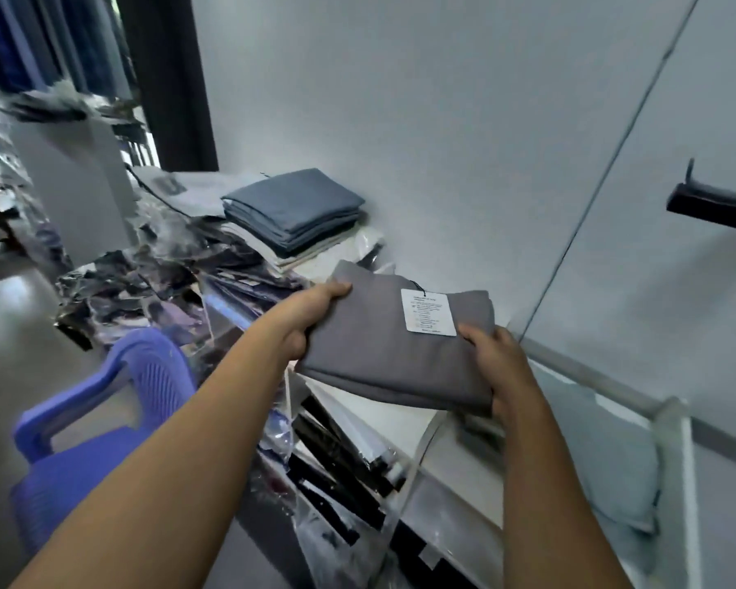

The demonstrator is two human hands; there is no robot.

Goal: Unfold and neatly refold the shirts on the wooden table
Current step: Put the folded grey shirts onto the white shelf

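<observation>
**Holding the folded grey shirt by both ends**

At the far left, a purple chair (94,418) stands beside the person's left arm. Farther back, a stack of blue shirts (294,210) sits folded on the table (400,423).

The left hand (315,316) grips the left end of the grey shirt (383,359), with its fingers curled over the far edge. The shirt is folded into a flat block. It seems to be held up just over the table, close to the person, but it is hard to tell if it touches the top. Its long side runs across from one hand to the other and dips a little toward the right. A white tag (428,312) lies on top, nearer the right end.

The right hand (498,363) pinches the near right corner, with its thumb on top and its fingers hidden below. Each hand has one end, so the next job is probably to lay the shirt down and pull the ends apart to open it.
</observation>
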